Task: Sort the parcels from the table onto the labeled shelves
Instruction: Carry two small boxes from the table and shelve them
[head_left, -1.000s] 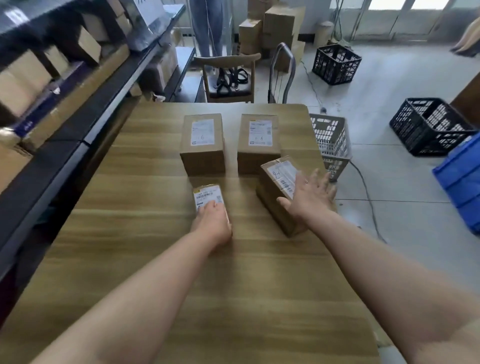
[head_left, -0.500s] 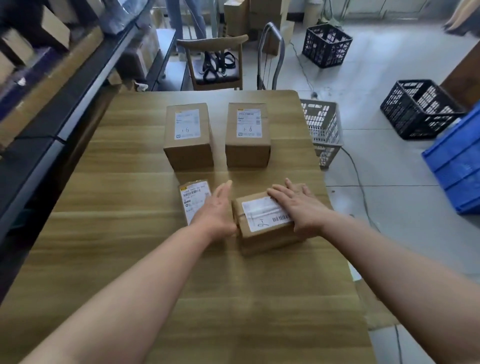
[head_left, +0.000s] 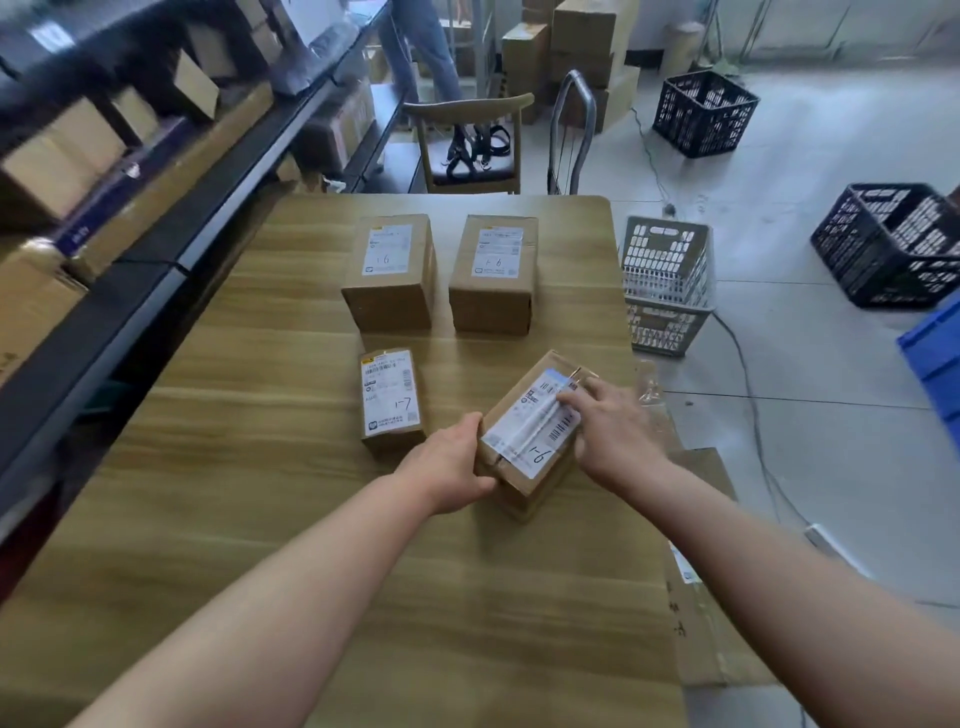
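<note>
Fingers (head_left: 467, 423) of left hand (head_left: 447, 467) curled round parcel (head_left: 519, 496), right hand (head_left: 618, 436) fingers (head_left: 571, 400) flat on its top.

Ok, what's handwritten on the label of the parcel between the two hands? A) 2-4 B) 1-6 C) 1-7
B: the label on the parcel that the left hand grips and the right hand rests on reads 1-6.

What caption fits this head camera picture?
Left hand grips, right hand rests on a brown cardboard parcel marked 1-6 on a wooden table.
</note>
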